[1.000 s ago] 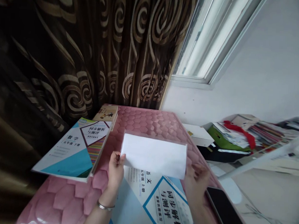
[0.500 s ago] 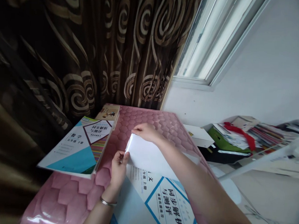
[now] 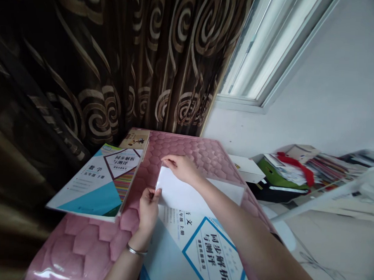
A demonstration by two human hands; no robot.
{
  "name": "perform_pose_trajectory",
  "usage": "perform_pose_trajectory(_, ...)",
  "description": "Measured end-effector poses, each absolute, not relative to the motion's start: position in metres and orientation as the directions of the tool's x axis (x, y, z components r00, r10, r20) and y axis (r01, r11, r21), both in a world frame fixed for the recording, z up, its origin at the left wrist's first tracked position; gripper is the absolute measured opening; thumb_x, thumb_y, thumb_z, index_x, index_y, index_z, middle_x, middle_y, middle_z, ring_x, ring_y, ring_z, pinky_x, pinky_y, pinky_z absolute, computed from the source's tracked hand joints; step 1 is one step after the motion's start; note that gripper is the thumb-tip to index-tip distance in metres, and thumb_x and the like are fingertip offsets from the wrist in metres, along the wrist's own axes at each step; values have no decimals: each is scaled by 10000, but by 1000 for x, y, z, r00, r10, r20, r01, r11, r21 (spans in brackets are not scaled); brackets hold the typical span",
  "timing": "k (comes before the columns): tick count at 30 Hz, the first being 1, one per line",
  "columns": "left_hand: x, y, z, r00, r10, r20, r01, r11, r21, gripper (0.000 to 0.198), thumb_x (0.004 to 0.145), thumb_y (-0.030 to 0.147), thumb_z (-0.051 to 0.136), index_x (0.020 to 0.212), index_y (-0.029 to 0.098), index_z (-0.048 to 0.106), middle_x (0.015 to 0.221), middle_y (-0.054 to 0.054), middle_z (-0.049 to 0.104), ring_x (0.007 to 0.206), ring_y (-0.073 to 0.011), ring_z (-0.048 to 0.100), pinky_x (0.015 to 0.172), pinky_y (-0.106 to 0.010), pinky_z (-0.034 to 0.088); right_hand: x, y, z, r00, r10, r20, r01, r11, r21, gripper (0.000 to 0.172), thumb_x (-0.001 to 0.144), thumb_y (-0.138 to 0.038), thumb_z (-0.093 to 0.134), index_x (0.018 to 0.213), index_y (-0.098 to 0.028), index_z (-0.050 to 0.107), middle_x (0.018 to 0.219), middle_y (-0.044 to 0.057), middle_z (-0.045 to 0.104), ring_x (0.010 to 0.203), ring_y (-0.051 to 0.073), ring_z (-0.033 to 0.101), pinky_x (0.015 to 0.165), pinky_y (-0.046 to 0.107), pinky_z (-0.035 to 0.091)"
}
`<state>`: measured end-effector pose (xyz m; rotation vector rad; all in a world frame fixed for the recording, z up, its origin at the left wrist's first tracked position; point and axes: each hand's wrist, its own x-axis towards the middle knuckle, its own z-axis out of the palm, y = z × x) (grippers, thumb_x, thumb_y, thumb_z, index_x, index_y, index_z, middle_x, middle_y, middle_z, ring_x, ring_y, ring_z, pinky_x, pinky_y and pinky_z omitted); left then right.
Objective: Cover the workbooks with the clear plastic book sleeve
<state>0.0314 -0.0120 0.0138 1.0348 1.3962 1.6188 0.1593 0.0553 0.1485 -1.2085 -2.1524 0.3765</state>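
Observation:
A white sheet of paper (image 3: 178,193) covers the upper part of a blue-and-white workbook (image 3: 197,256) with Chinese print. My left hand (image 3: 149,204), with a bracelet at the wrist, pinches the sheet's left edge between thumb and fingers. At the top left corner, my right hand (image 3: 181,166) has its thumb and fingers closed on the paper, and its forearm crosses over the sheet and the workbook. Whether the sheet is joined to the workbook I cannot tell.
Another workbook (image 3: 95,185) lies at the left on the pink padded-pattern tabletop (image 3: 92,239), partly over a tan book (image 3: 134,138). Dark curtains (image 3: 153,64) hang behind. Beyond the table's right side are a white box (image 3: 247,169) and piled papers (image 3: 284,173).
My right hand has shifted slightly left at the paper's top corner. More of the sheet's right part shows beyond my forearm. My left hand stays at the left edge.

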Motion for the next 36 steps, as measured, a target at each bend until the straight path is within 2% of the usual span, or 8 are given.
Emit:
perform_pose_trajectory(4, 29, -14, 7, -427, 901, 81, -17, -97, 995, 403, 690, 588, 640, 668, 205, 519, 635, 16, 541, 619, -139, 492, 618, -258, 386, 181, 20, 128, -174, 732, 659, 676, 575, -460, 261, 942, -256, 446, 1013, -227, 696, 1071, 79, 690, 1025, 197, 598, 934, 341, 421)
perform_pose_trajectory(7, 23, -15, -2, -412, 911, 22, 9, -20, 1000, 355, 687, 548, 628, 677, 198, 569, 633, -11, 592, 606, -160, 525, 614, -280, 403, 209, -17, 90, 41, 713, 700, 735, 454, -504, 247, 913, -321, 463, 934, -238, 695, 1030, 83, 669, 987, 225, 596, 904, 387, 441)
perform_pose_trajectory(14, 0, -21, -10, -300, 953, -33, 184, 92, 979, 102, 618, 299, 666, 563, 227, 618, 561, -23, 640, 586, -204, 589, 594, -283, 392, 265, -88, -7, 288, 795, 534, 818, 86, -569, 264, 856, -409, 494, 928, -244, 688, 1090, 105, 642, 1016, 287, 559, 912, 482, 426)
perform_pose_trajectory(16, -3, -22, -8, -283, 958, -46, 247, 119, 962, 110, 618, 278, 675, 542, 231, 610, 550, -26, 629, 584, -205, 593, 584, -275, 373, 283, -90, -19, 456, 753, 474, 752, -42, -657, 330, 810, -482, 539, 941, -210, 672, 1053, 126, 644, 987, 304, 563, 871, 490, 448)
perform_pose_trajectory(19, -5, -22, -8, -286, 957, -44, 287, 129, 949, 159, 634, 328, 689, 544, 231, 599, 565, -40, 633, 595, -216, 603, 579, -276, 367, 304, -81, -22, 642, 719, 266, 493, -121, -862, 463, 736, -576, 597, 956, -171, 647, 932, 112, 668, 858, 282, 608, 734, 424, 502)
perform_pose_trajectory(24, -2, -23, -14, -320, 945, 69, 248, 14, 969, 285, 657, 501, 652, 631, 221, 607, 618, -47, 652, 614, -222, 604, 596, -291, 412, 309, -70, -8, 595, 802, 55, 241, -113, -964, 441, 729, -594, 622, 840, -169, 659, 743, 50, 685, 671, 218, 621, 596, 320, 482)
perform_pose_trajectory(29, 6, -22, -11, -391, 914, 111, 211, -28, 977, 460, 645, 660, 628, 679, 202, 591, 613, -29, 624, 587, -199, 569, 574, -293, 421, 308, -61, -3, 614, 783, 99, 224, -52, -973, 420, 722, -582, 635, 787, -167, 655, 711, 39, 679, 636, 192, 601, 582, 298, 468)
perform_pose_trajectory(36, 12, -18, 0, -394, 915, 86, 175, -18, 984, 523, 646, 715, 607, 690, 196, 557, 603, -8, 578, 569, -169, 523, 555, -281, 400, 313, -44, -14, 626, 766, 143, 179, 37, -983, 419, 695, -575, 666, 750, -160, 634, 646, 24, 646, 614, 192, 592, 571, 309, 478)
